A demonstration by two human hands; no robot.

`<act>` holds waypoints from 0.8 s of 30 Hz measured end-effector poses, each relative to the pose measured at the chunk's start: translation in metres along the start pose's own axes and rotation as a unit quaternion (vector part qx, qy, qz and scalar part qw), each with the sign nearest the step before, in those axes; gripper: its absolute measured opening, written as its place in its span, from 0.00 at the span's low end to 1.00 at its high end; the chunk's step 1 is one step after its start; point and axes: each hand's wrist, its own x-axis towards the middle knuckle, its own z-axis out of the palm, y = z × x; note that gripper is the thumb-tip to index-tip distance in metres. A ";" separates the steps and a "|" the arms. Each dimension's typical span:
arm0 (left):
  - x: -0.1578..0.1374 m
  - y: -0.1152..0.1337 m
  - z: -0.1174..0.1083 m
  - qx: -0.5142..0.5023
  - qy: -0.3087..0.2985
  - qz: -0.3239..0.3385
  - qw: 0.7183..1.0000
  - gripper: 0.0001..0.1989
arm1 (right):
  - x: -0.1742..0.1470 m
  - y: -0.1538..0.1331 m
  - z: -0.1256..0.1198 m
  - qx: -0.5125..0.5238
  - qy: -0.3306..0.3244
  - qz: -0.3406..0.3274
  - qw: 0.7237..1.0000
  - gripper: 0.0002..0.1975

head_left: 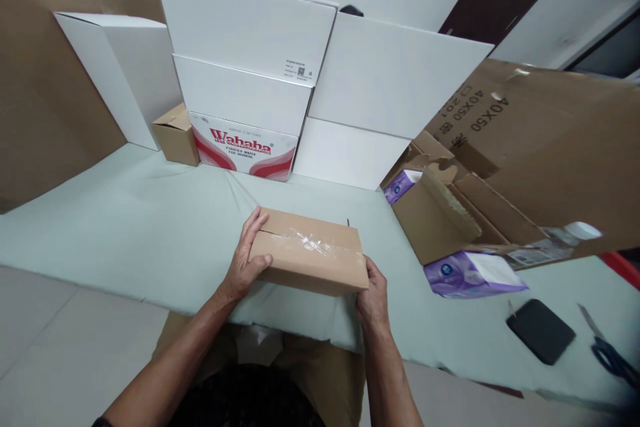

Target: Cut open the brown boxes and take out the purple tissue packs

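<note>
A brown cardboard box (311, 268) with clear tape (313, 241) crumpled over its top seam is held between my two hands, close to the front edge of the table. My left hand (246, 260) grips its left end, the thumb on the upper face and the fingers along the far corner. At the lower right corner, my right hand (373, 290) is wrapped round the box, with most of its fingers hidden beneath or behind it. A short dark thing (349, 221) pokes up behind the box; I cannot make out what it is.
White boxes (370, 73) and a Wahaha carton (245, 147) stand along the back, beside a small brown box (175, 137). To the right are an open carton (435, 213), purple tissue packs (465, 273), a clear bottle (560, 240), a black pad (541, 330) and scissors (610, 353).
</note>
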 end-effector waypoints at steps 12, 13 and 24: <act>-0.001 0.000 -0.001 0.002 -0.006 0.006 1.000 0.37 | -0.001 -0.004 0.000 -0.001 -0.004 0.002 1.000 0.21; 0.000 0.000 -0.001 0.001 -0.004 0.004 1.000 0.37 | -0.001 -0.004 0.000 -0.001 -0.002 0.003 1.000 0.21; 0.001 -0.001 0.002 -0.010 -0.004 -0.002 1.000 0.38 | 0.009 -0.026 -0.013 -0.039 0.013 -0.010 0.999 0.23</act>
